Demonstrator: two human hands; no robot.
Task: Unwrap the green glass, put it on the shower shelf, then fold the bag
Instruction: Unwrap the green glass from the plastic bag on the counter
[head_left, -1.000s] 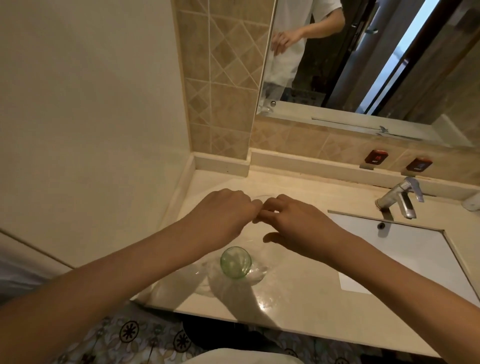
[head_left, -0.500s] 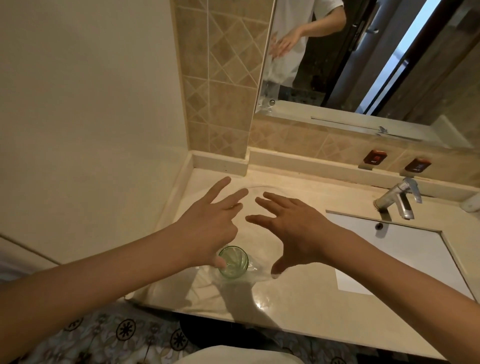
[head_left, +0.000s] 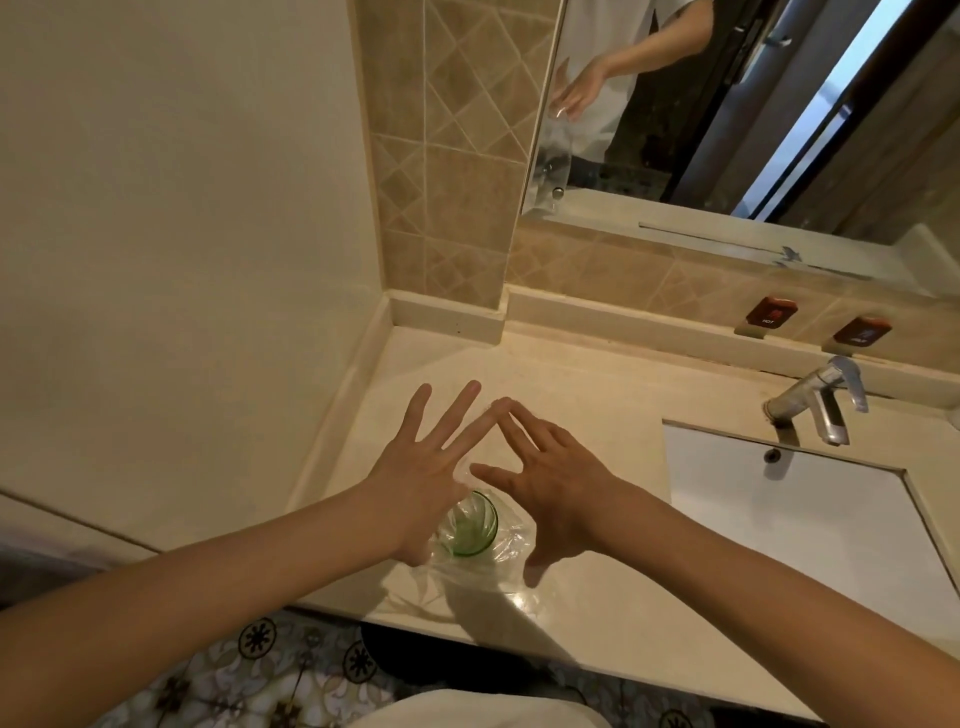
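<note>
Standing upright inside the clear bag (head_left: 483, 566), the green glass (head_left: 472, 525) sits beneath both hands, fingers spread.

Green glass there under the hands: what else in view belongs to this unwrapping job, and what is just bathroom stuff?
Part of the job:
green glass, upright on the counter
clear plastic bag lying around it
left hand and right hand, fingers spread above them

Just there:
faucet
white sink
mirror
two red-brown tags on the backsplash
</note>
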